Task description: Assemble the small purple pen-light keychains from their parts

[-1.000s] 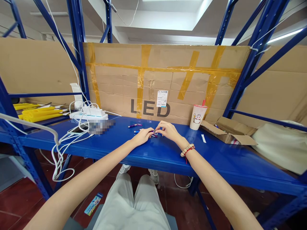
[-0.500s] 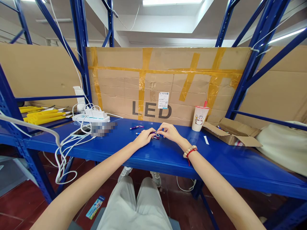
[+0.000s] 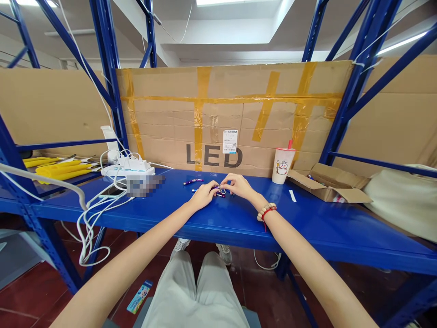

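Observation:
Both hands meet over the blue tabletop (image 3: 198, 214), at its middle. My left hand (image 3: 204, 195) is closed, its fingertips pinching a small dark purple pen-shaped piece (image 3: 220, 194) with a silver metal loop at it. From the other side my right hand (image 3: 240, 186) pinches the silver loop (image 3: 223, 190) between thumb and fingers. The fingers partly cover these small parts, so their exact kind is unclear. Just behind my left hand lies a purple pen-like piece (image 3: 193, 181). A blue-tipped piece (image 3: 194, 191) shows beside the left knuckles.
A white cup (image 3: 283, 166) with a red straw stands at right, beside an open cardboard box (image 3: 327, 184) and a white paper strip (image 3: 292, 196). White cables (image 3: 90, 228) and a power strip (image 3: 128, 170) occupy the left. A taped cardboard panel (image 3: 164, 118) closes off the back.
The view has shifted slightly. Both hands stay together at the same spot, and the small purple piece and loop between them have turned a little.

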Demonstrator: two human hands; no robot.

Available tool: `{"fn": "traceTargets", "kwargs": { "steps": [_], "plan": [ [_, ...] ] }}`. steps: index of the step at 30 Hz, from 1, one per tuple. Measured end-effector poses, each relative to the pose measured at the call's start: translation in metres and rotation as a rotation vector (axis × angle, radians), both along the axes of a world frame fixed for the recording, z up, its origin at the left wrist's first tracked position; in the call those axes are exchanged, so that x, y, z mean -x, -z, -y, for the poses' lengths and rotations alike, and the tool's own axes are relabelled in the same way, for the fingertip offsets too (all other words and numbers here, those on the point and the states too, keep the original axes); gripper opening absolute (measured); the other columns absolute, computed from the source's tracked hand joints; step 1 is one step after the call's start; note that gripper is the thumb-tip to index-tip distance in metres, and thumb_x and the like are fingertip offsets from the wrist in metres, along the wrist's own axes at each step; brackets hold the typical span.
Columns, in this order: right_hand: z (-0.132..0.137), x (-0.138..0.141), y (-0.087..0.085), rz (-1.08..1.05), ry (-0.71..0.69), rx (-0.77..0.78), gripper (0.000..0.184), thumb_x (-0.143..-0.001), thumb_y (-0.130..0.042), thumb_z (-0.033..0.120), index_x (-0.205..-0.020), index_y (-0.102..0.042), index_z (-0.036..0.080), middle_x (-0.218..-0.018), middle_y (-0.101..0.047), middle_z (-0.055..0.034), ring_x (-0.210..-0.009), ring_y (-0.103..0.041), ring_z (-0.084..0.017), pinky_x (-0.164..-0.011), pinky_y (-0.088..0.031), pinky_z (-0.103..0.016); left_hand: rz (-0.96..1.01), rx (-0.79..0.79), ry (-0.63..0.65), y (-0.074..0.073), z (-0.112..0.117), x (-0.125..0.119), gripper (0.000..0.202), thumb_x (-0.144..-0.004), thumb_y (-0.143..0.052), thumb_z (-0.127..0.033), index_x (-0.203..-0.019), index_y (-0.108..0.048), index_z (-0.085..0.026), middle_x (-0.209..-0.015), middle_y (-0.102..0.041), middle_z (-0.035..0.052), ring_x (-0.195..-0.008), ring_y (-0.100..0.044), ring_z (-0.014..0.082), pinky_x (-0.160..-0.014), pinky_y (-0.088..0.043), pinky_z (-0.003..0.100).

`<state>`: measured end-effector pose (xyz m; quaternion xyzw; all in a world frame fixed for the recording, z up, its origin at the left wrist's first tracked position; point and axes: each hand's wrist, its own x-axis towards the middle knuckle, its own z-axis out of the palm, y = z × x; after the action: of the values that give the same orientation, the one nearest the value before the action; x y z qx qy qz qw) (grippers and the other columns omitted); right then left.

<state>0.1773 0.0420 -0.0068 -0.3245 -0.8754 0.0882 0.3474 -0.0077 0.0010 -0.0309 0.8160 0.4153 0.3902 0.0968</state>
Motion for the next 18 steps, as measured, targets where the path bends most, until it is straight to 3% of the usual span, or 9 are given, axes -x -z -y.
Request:
{"fn": "traceTargets", "kwargs": {
  "steps": [7, 14, 18],
  "plan": [
    [-0.0015, 0.0000, -0.0019, 0.055, 0.052, -0.004, 0.021, -0.093, -0.054, 0.034, -0.096, -0.066, 0.016, -0.092, -0.061, -0.0014, -0.051, -0.052, -0.004, -0.058, -0.044, -0.019, 0.011, 0.025, -0.074, -0.0030, 0.0011, -0.0038, 0.020, -0.092, -0.037, -0.026, -0.093, -0.055, -0.017, -0.069, -0.059, 0.0007, -0.069, -0.058, 0.0144, -0.071, -0.045, 0.027],
    [0.0002, -0.0060, -0.0055, 0.136, 0.279, -0.032, 0.016, -0.093, -0.056, 0.025, -0.101, -0.062, 0.013, -0.097, -0.060, -0.0054, -0.084, -0.057, -0.014, -0.080, -0.048, -0.032, 0.093, 0.052, -0.324, -0.0038, 0.0007, 0.0003, 0.026, -0.096, -0.030, -0.031, -0.104, -0.049, -0.014, -0.074, -0.058, 0.0022, -0.068, -0.056, 0.0152, -0.068, -0.044, 0.031],
    [-0.0013, -0.0084, -0.0037, 0.209, 0.332, -0.005, 0.019, -0.092, -0.058, 0.029, -0.100, -0.062, 0.013, -0.096, -0.060, -0.0055, -0.085, -0.058, -0.015, -0.082, -0.049, -0.034, 0.098, 0.067, -0.384, -0.0039, 0.0018, 0.0007, 0.028, -0.097, -0.029, -0.034, -0.106, -0.048, -0.015, -0.076, -0.057, 0.0026, -0.066, -0.056, 0.0149, -0.065, -0.043, 0.030]
  ]
}}
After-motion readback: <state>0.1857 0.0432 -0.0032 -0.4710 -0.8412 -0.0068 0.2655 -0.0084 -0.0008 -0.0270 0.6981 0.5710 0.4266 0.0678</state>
